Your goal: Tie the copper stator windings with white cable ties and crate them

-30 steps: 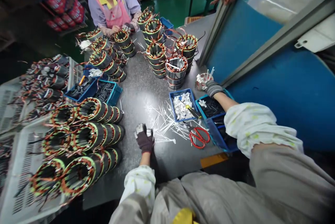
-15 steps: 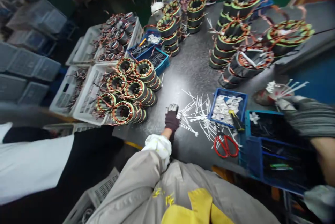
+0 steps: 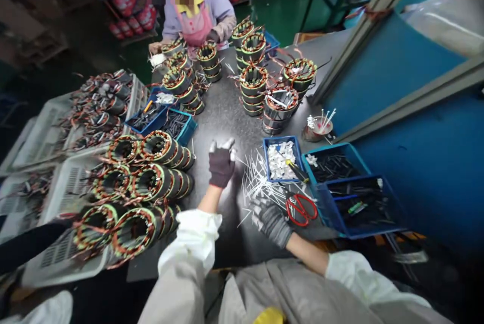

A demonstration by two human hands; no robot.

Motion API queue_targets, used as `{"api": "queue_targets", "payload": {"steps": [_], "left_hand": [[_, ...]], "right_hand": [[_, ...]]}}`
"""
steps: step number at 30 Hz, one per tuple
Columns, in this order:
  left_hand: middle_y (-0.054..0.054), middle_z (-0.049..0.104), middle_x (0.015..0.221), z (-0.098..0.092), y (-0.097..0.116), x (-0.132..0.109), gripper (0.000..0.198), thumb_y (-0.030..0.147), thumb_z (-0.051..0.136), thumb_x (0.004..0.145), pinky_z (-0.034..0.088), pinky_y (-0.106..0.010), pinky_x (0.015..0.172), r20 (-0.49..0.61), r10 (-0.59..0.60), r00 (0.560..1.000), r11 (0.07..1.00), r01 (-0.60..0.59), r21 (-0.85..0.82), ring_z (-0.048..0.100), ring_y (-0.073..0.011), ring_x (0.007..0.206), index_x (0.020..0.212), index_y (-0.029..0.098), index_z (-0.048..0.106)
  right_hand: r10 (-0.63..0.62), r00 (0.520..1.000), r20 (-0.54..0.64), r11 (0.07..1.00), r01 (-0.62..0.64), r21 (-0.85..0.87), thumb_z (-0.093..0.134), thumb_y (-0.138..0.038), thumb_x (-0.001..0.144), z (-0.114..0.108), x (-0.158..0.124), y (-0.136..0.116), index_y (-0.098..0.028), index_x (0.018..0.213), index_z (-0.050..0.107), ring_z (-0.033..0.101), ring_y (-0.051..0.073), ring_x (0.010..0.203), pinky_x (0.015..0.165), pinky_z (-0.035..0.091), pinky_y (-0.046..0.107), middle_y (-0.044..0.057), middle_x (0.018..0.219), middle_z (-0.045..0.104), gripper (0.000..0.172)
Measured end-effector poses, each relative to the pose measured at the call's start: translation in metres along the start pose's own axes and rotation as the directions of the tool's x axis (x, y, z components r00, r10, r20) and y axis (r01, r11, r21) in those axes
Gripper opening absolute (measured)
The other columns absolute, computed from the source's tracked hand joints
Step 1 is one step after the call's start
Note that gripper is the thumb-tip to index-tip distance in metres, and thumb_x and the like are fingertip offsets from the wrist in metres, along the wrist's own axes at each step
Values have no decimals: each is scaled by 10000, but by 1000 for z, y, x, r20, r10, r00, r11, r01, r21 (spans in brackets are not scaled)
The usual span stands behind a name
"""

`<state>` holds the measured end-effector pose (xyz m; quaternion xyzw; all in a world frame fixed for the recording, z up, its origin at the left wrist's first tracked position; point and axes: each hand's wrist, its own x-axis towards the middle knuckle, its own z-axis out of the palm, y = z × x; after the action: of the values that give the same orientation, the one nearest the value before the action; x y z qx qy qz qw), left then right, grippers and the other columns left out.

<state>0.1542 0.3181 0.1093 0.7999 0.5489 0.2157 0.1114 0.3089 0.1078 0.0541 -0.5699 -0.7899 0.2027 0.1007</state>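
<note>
My left hand point(image 3: 222, 163), in a dark glove with white fingertips, is over the grey table left of a loose pile of white cable ties point(image 3: 260, 180). Its fingers are apart, and nothing shows in them. My right hand point(image 3: 271, 220), in a striped grey glove, lies low over the table at the near edge of that pile. Its fingers point left, slightly bent and apart, with no held thing visible. Red-handled scissors point(image 3: 301, 209) lie just right of it. Beyond them, a blue tray point(image 3: 283, 180) holds white pieces and a yellow-and-black tool point(image 3: 297, 169).
Wound motor stators point(image 3: 138, 230) fill the left side, beside white crates point(image 3: 71, 203). More stacked stators point(image 3: 254, 89) stand farther back. A cup of white ties point(image 3: 318, 131) and bins of dark sleeves point(image 3: 336, 162) are at right, near a blue wall. Across the table is a co-worker point(image 3: 196, 16).
My right hand has come left from the cup of ties to the near edge of the pile. My left hand has lifted and shifted forward. The view has swung right.
</note>
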Motion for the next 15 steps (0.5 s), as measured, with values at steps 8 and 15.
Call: {"api": "queue_targets", "payload": {"steps": [8,15], "left_hand": [[-196,488,1664,-14,47,238,664,193,521,966,166,-576,1355,162,394,905,843,-426,329,394,-326,1593,1619,101,446],[-246,685,1398,18,68,322,568,347,736,797,213,-594,1285,391,363,846,763,-511,396,519,-410,1435,1298,79,709]], "right_hand": [[-16,990,-142,1000,13,-19,501,-103,916,98,-54,48,-294,1630,503,507,276,1526,1331,333,548,58,1594,592,740],[-2,987,-161,1000,5,21,544,-157,918,115,-52,55,-220,1513,644,594,324,1444,1207,506,568,141,1535,638,606]]}}
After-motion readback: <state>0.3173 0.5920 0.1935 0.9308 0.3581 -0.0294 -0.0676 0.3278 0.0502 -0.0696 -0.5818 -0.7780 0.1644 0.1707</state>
